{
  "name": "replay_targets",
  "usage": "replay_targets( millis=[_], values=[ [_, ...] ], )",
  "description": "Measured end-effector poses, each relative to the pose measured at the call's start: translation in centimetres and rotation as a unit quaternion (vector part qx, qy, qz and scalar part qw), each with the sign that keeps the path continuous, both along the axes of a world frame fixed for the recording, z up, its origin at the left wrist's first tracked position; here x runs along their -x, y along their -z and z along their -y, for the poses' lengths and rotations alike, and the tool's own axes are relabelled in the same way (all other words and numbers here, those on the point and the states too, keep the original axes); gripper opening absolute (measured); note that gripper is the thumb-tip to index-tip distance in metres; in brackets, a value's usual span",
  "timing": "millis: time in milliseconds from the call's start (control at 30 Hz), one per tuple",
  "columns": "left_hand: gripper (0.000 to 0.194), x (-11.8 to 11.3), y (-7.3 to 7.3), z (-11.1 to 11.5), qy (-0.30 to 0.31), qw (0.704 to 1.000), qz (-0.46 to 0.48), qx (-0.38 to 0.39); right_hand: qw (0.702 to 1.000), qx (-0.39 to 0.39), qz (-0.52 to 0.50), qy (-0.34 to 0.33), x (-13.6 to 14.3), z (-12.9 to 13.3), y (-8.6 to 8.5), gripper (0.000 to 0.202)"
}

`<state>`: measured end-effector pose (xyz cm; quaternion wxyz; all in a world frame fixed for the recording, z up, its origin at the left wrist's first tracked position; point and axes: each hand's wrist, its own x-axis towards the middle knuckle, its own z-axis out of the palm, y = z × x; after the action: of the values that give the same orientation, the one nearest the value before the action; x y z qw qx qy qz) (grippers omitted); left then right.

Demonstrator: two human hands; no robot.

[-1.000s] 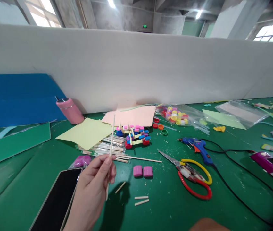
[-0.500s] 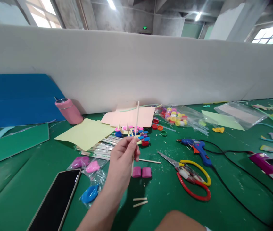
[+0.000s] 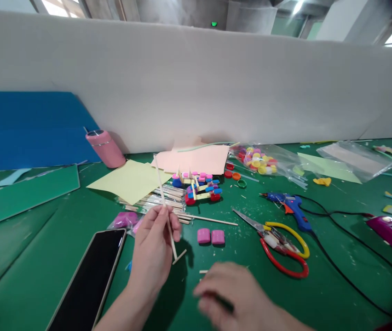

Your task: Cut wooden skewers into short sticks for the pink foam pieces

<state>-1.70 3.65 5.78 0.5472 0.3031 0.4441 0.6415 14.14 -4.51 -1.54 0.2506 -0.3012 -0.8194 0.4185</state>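
My left hand [image 3: 152, 250] is closed around a thin wooden stick [image 3: 160, 186], tilted with its top to the left. A short stick piece [image 3: 180, 257] crosses its lower end; whether it is joined there I cannot tell. My right hand [image 3: 233, 294], blurred by motion, is low over the table with thumb and fingers apart and nothing visible between them. Just beyond its fingertips lies a short cut stick [image 3: 203, 271], partly covered by the hand. Two pink blocks [image 3: 210, 236] sit side by side ahead of it. Behind them are small colourful assemblies [image 3: 203, 188] of sticks and plastic pieces.
Red-and-yellow-handled scissors [image 3: 282, 250] and a blue glue gun [image 3: 289, 207] with its cable lie at right. A phone [image 3: 89, 276] is at left, near bundled sticks [image 3: 151, 202]. Farther back are a pink cup [image 3: 106, 149], paper sheets [image 3: 130, 181] and a bag of coloured caps [image 3: 258, 158].
My left hand has moved left and down with the stick, whose lower end now shows with the short piece. My right hand has come into view over the short sticks.
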Motion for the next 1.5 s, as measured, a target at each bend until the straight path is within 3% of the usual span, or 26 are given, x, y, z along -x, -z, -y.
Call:
replay_targets(
  millis=[67,133,300,500,667,767,867,933,967,1000,1067,1167,1267,1500],
  values=[
    [0.005,-0.1,0.6,0.5,0.006,1.0,0.01,0.017,0.986,-0.006,0.077,0.147,-1.2,-2.4,-1.5,0.017],
    [0.008,-0.4,1.2,0.9,0.016,0.999,0.017,0.043,0.976,-0.042,0.112,0.179,-2.0,-3.5,-2.1,0.012],
    [0.012,-0.6,3.0,1.1,0.027,0.998,-0.019,0.062,0.961,-0.125,0.225,0.101,-1.3,-3.8,-1.6,0.014],
    [0.014,0.0,4.7,1.2,0.014,0.995,-0.086,0.04,0.9,-0.248,0.357,-0.018,1.4,-4.8,-2.3,0.007],
    [0.014,-0.3,5.2,1.7,0.02,0.991,-0.122,0.047,0.894,-0.231,0.383,-0.028,3.8,-5.2,-2.2,0.013],
    [0.015,-0.5,5.3,1.9,0.021,0.99,-0.129,0.048,0.897,-0.235,0.373,-0.029,3.7,-5.5,-2.6,0.011],
    [0.018,-0.5,5.2,2.1,0.052,0.989,-0.127,0.048,0.921,-0.222,0.321,0.0,2.1,-6.1,-4.1,0.006],
    [0.019,-0.6,5.1,2.4,0.078,0.987,-0.132,0.048,0.972,-0.118,0.178,0.103,0.8,-6.7,-5.4,0.01],
    [0.02,-0.7,5.0,2.6,0.087,0.986,-0.136,0.048,0.983,-0.044,0.092,0.151,0.3,-7.0,-5.9,0.01],
    [0.021,-0.8,4.8,2.9,0.096,0.985,-0.139,0.049,0.98,0.029,0.006,0.195,-0.1,-7.4,-6.3,0.011],
    [0.023,-1.2,4.5,3.3,0.115,0.982,-0.144,0.051,0.945,0.142,-0.137,0.261,-0.5,-8.2,-6.6,0.013],
    [0.025,-1.8,4.4,3.9,0.158,0.974,-0.153,0.046,0.884,0.232,-0.27,0.303,-0.5,-9.2,-6.3,0.022],
    [0.026,-2.1,4.7,4.3,0.185,0.969,-0.163,0.033,0.856,0.263,-0.325,0.304,-0.3,-9.6,-5.6,0.024],
    [0.032,-2.4,5.4,4.8,0.227,0.957,-0.179,0.038,0.857,0.289,-0.323,0.279,-0.5,-9.5,-4.7,0.023]
  ],
)
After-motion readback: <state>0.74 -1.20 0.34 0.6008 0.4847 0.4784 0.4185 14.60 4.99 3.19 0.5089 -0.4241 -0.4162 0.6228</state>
